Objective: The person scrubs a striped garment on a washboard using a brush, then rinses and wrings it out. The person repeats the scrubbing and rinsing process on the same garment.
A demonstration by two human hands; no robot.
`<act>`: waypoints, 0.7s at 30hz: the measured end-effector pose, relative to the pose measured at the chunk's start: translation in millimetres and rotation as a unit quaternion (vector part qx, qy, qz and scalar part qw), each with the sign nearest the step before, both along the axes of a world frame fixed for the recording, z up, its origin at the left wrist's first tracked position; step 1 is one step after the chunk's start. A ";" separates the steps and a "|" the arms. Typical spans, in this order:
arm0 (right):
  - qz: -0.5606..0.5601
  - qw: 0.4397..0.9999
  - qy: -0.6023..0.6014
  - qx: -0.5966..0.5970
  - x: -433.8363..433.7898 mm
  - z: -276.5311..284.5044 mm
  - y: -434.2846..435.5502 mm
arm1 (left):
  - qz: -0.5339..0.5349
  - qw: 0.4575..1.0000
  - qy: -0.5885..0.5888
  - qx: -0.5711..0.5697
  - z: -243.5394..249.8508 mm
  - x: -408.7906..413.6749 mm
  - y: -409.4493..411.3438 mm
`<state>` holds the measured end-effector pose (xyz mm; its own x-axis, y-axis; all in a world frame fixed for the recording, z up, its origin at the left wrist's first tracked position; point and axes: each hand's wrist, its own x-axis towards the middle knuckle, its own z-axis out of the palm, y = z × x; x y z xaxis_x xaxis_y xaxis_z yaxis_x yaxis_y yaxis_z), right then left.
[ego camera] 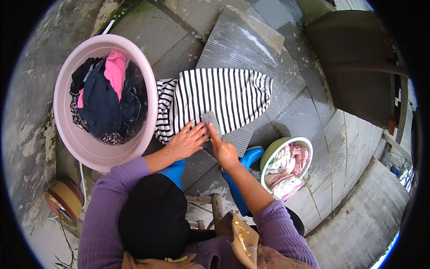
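A black-and-white striped garment lies spread over a ribbed stone slab, its left part bunched beside a pink tub. My right hand grips a grey rectangular scrubber, index finger stretched along it, against the garment's near edge. Whether the scrubber has bristles underneath is hidden. My left hand rests flat on the cloth just left of it, fingers slightly apart and holding nothing; its fingertips come close to the right hand.
The pink plastic tub at left holds dark, pink and leopard-print clothes in water. To the right, a pale green basin contains pink and white cloths and a printed packet. Blue rubber boots stand on wet paving. A wooden stool shows below.
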<state>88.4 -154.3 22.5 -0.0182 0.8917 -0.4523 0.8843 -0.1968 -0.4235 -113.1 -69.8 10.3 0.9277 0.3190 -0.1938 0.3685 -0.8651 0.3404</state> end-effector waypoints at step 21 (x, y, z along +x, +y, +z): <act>-0.152 0.972 -0.143 0.106 157.9 -28.9 141.4 | 0.030 0.984 -0.174 0.021 -12.2 -2.2 -4.5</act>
<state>246.3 -12.9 -6.5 0.3596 0.9099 -0.2067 0.8865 -0.4023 -0.2285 -115.3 -74.3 -1.8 0.9150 0.3761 0.1459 0.2872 -0.8613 0.4190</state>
